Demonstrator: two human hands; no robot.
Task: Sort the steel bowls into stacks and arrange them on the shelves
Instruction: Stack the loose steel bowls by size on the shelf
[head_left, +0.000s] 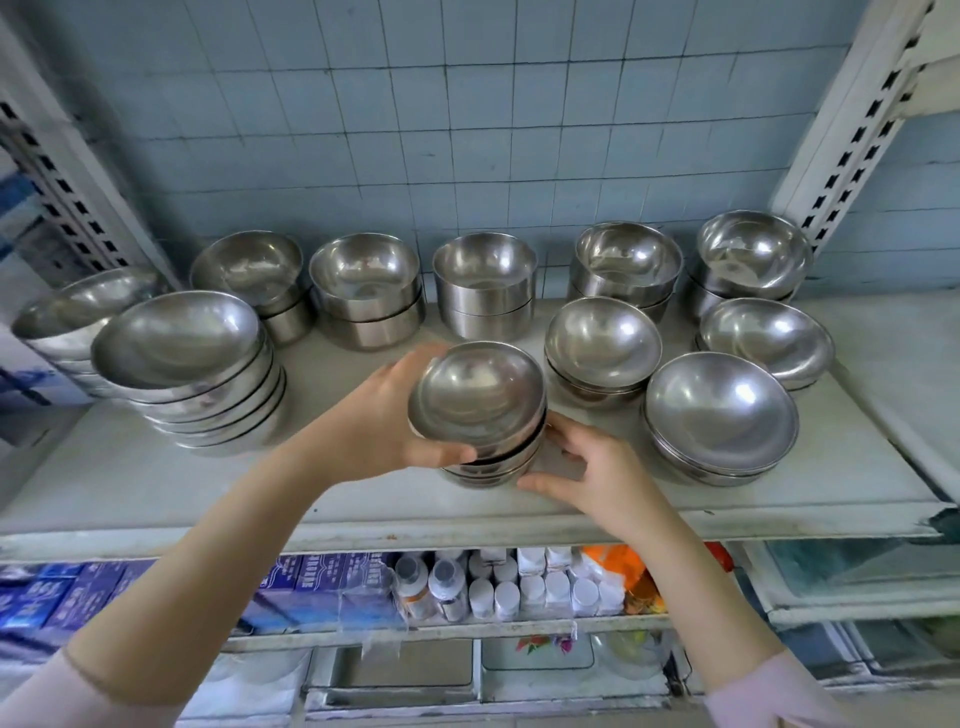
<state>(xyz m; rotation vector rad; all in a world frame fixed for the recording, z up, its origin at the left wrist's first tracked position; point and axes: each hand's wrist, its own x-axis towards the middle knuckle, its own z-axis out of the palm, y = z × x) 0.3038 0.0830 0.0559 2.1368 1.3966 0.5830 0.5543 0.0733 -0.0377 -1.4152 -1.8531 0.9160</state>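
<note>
A stack of shallow steel bowls (480, 400) stands at the front middle of the white shelf (363, 499). My left hand (384, 415) grips its upper bowls from the left, thumb under the rim. My right hand (587, 467) touches the lower bowls from the right, fingers spread. A taller stack of wide bowls (192, 364) leans at the left. Two-bowl stacks of deep bowls (483, 280) line the back. Low stacks of shallow bowls (719, 415) sit at the right.
Slotted white uprights (852, 135) frame the shelf against a blue tiled wall. A further bowl stack (78, 312) sits at the far left edge. The lower shelf holds blue boxes (322, 582) and small white bottles (519, 587).
</note>
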